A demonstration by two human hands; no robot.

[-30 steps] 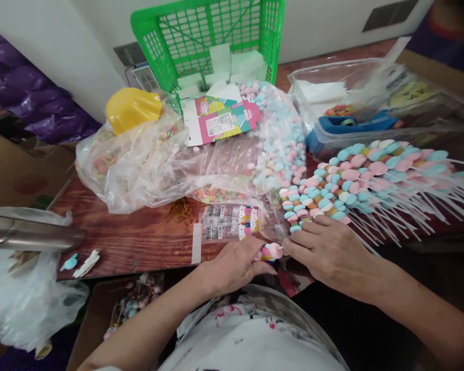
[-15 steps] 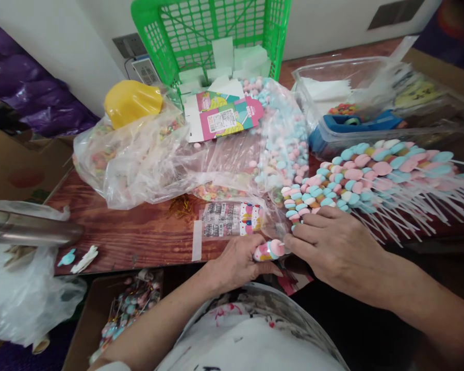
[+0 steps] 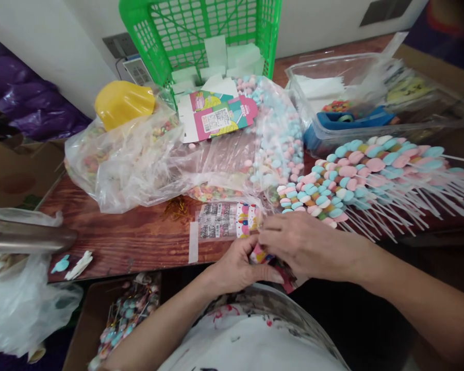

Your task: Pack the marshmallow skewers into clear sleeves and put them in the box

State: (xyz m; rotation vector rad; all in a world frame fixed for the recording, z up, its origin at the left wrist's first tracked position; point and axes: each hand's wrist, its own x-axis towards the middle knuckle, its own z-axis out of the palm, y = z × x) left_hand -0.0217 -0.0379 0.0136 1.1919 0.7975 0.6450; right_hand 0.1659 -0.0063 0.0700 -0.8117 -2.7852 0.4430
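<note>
My left hand (image 3: 235, 265) is closed around a marshmallow skewer in a printed plastic wrapper (image 3: 258, 254), just off the table's front edge. Fingers bunched, my right hand (image 3: 313, 245) grips the wrapper's end from the right and hides most of the skewer. On the table beyond my left hand lie flat printed wrappers (image 3: 220, 221). A pile of pink, blue and white marshmallow skewers (image 3: 371, 175) spreads to the right, white sticks pointing toward me. Gold twist ties (image 3: 178, 207) lie left of the wrappers.
Clear bags of marshmallows (image 3: 280, 139) and colourful ring candies (image 3: 123, 165) cover the middle, a printed box (image 3: 218, 116) on top. Behind stand a green basket (image 3: 270, 41) and a clear tub (image 3: 313, 135). Below left, a carton (image 3: 81, 324) holds wrapped skewers.
My right hand has moved left over the top of the skewer, meeting my left hand. The pink marshmallow that showed at the wrapper's opening is now covered. The view has shifted slightly.
</note>
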